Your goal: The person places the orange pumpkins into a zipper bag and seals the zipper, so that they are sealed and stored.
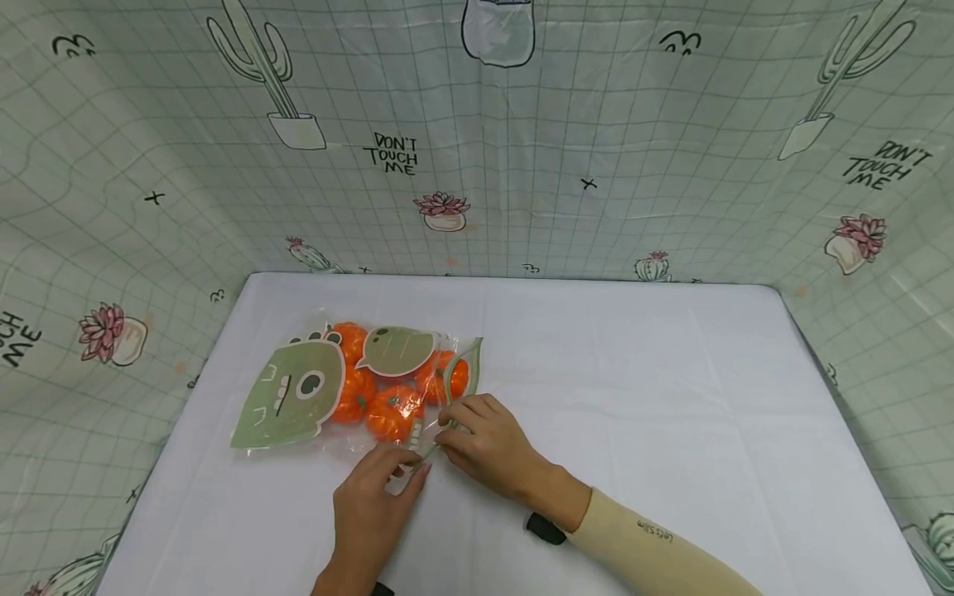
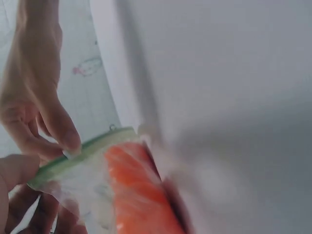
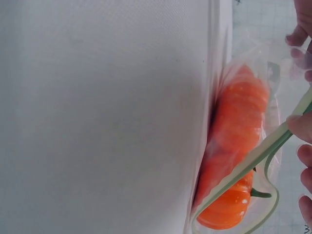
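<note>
A clear zip bag [image 1: 298, 389] with green cartoon prints lies on the table's left half, holding several small orange toy pumpkins [image 1: 393, 412]. Its green zip edge [image 1: 478, 356] faces right and gapes at the far end, beside one pumpkin [image 3: 226, 204]. My right hand [image 1: 492, 447] pinches this edge between thumb and fingers near its middle. At the near corner of the bag, my left hand [image 1: 373, 505] grips the zip end, thumb on one side and fingers on the other. In the left wrist view the zip strip [image 2: 92, 148] runs between both hands.
A white cloth covers the table [image 1: 633, 397]. Behind it and at both sides hangs a grid-patterned curtain [image 1: 522, 149] with cactus drawings. A black wrist device [image 1: 546, 528] shows under the right forearm, which wears a beige sleeve [image 1: 648, 538].
</note>
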Available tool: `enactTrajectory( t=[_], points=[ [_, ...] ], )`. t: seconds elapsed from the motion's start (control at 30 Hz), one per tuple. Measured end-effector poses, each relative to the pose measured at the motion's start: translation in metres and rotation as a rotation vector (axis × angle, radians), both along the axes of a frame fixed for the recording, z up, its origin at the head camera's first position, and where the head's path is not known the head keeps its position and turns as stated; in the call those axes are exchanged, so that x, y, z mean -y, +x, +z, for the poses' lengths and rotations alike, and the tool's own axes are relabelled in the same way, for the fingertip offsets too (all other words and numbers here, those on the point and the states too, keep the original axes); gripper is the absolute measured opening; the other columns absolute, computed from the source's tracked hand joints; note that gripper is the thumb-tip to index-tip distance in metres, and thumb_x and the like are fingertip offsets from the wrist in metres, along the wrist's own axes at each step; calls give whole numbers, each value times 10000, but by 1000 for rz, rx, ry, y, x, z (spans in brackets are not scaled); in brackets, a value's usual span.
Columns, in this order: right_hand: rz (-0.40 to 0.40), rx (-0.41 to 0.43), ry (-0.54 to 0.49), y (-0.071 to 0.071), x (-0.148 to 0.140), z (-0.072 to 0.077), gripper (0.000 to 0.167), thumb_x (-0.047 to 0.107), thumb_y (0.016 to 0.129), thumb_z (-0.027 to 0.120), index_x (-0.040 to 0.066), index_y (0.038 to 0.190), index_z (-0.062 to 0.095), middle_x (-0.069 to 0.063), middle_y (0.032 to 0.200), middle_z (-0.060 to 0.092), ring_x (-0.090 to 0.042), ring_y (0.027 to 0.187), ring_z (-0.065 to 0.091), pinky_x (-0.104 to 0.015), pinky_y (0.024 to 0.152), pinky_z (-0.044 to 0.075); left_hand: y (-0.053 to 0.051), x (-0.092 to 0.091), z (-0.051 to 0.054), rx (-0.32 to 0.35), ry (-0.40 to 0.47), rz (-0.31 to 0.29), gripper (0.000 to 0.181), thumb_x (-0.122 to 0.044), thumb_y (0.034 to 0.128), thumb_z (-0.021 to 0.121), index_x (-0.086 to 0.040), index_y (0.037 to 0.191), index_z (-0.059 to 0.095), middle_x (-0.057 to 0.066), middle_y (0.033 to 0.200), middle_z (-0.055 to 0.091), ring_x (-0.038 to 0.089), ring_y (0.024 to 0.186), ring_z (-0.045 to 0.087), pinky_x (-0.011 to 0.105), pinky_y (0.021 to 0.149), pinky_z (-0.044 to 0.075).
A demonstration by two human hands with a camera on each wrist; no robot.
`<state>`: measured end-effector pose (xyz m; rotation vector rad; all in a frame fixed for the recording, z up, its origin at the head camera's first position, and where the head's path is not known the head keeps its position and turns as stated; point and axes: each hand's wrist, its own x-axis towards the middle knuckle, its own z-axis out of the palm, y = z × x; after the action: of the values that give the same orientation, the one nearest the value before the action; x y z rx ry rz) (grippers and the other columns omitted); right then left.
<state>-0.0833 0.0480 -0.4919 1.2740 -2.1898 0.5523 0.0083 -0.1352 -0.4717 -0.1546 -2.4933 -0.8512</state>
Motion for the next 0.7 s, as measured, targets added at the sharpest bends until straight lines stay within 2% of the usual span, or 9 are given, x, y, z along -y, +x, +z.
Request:
enactTrajectory(
  t=[0.17, 0.37, 0.47, 0.7],
  points=[
    [-5, 11, 3, 0, 0, 0, 130, 147, 814, 911, 168, 895, 812, 33, 1046, 692, -174, 1045, 648, -307, 910, 537, 3, -6, 1, 23, 62, 9, 267, -7, 725, 951, -146, 857, 765, -70, 843, 721, 85, 660, 654, 202, 559, 550],
    [-6, -2, 0, -1, 0, 0, 140, 135, 800, 914, 168, 896, 817, 32, 1043, 689, -176, 1035, 644, -309, 903, 536, 3, -8, -1, 63, 128, 17, 231, 15, 754, 926, -128, 864, 782, -55, 835, 742, 73, 662, 672, 240, 570, 584],
    [-5, -9, -3, -2, -1, 0, 149, 130, 792, 914, 172, 893, 812, 27, 1040, 689, -180, 1029, 643, -315, 903, 536, 3, -8, -1, 109, 186, 31, 206, 26, 771, 911, -117, 868, 797, -47, 832, 757, 74, 665, 688, 229, 574, 586],
    [-15, 10, 6, -5, -1, 1, 136, 135, 810, 903, 185, 897, 811, 28, 1050, 704, -174, 1029, 643, -313, 898, 536, 1, -5, 4, 262, 361, 92, 141, 31, 811, 881, -68, 879, 806, 23, 809, 777, 76, 648, 688, 213, 589, 578]
  ],
)
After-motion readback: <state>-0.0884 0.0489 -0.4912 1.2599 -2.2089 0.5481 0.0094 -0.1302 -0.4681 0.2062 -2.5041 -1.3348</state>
